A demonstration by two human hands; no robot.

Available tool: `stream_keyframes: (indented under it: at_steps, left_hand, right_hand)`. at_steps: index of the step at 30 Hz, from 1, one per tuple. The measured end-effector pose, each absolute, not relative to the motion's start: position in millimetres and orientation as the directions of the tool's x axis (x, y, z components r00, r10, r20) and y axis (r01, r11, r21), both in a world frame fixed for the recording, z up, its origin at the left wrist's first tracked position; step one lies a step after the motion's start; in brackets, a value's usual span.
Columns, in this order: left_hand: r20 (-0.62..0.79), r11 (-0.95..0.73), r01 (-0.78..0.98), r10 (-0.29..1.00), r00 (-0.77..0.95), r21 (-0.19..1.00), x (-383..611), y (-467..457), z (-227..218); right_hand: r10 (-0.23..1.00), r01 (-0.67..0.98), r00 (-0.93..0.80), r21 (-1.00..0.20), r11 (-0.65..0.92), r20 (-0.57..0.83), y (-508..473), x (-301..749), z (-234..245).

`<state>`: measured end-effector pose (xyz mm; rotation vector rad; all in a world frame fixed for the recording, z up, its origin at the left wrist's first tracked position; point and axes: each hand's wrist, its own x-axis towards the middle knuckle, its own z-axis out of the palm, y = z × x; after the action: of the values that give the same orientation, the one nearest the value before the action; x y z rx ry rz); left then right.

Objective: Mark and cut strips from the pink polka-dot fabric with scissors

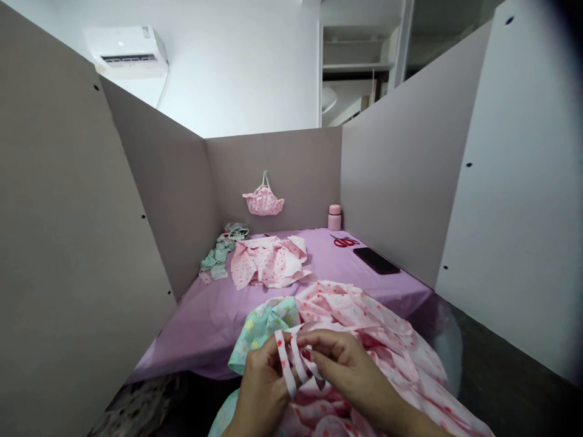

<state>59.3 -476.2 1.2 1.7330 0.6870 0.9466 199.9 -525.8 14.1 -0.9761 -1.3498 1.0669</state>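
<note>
A narrow white fabric strip with red spots [283, 359] runs in loops around the fingers of my left hand [264, 385], which is closed on it. My right hand [341, 364] pinches the strip close beside the left one, thumb against fingers. Below and behind both hands spreads a large heap of pink dotted cloth [387, 328], partly over the table's front edge. Green flowered cloth [262, 331] lies just beyond my left hand. The strip's ends are hidden among the fingers and cloth.
A purple-covered table [218, 315] stands between grey partitions. On it lie pink dotted cloth [268, 261], green scraps [221, 252], red-handled scissors [344, 241] and a black phone [376, 260]. A pink bottle [334, 217] stands at the back; a gathered pink piece [264, 201] hangs on the partition.
</note>
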Motion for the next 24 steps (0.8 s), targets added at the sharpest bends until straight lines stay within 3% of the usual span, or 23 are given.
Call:
stream_keyframes:
  at_steps: [10,14,19,24]
  left_hand:
    - [0.208,-0.258,-0.019,0.731,0.65,0.966,55.4,-472.4,8.0]
    - [0.198,-0.283,-0.002,0.667,0.719,0.959,49.8,-474.1,15.8]
    - [0.18,-0.388,0.144,0.685,0.706,0.91,46.5,-474.7,14.6]
    - [0.173,-0.38,0.179,0.727,0.664,0.908,45.2,-472.0,10.4]
  right_hand:
    - [0.888,0.247,-0.254,-0.861,0.444,0.384,-525.6,201.0,30.0]
    - [0.854,0.394,-0.325,-0.763,0.512,0.406,-523.0,203.7,30.4]
    - [0.816,0.523,-0.421,-0.629,0.575,0.396,-518.0,205.7,24.8]
    - [0.866,0.435,-0.241,-0.749,0.499,0.437,-516.7,204.0,14.7]
